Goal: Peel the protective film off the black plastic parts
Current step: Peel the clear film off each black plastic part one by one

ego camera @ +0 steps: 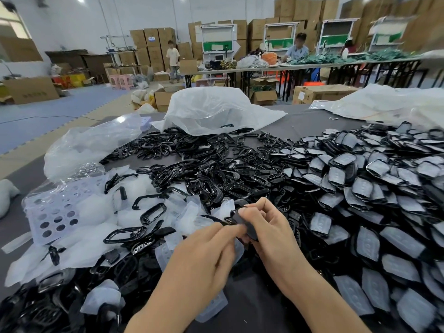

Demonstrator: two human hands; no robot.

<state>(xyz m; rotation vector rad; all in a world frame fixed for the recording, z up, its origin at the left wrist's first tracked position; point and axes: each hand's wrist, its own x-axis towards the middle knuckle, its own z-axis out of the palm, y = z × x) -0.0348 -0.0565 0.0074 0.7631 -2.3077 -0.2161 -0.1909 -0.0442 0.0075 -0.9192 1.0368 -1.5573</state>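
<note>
Head view, nearest first: my left hand (204, 258) and my right hand (274, 231) meet over the grey table (312, 123), both on one black plastic part (240, 221). My right fingers are curled round the part, with the thumb laid across its upper face. My left thumb and forefinger are closed in a pinch at its left edge. I cannot tell whether any film sits between those left fingertips.

To my left lie loose pieces of translucent film (91, 236), mixed with a few black frames. Beside them is a white perforated sheet (52, 217) with round holes. To my right spreads a big heap of film-covered parts (374, 188), overlapping one another. Just beyond my hands is a heap of bare black parts (204, 164), glossy and tangled together.

Farther back, a clear plastic bag (91, 145) slumps on the left. A white bag (211, 109) stands open behind the bare heap, and another white bag (389, 102) lies on the right. Across the room are a long table (312, 66) with a seated person (296, 48), a standing person (173, 58) and stacked cardboard boxes (153, 39).
</note>
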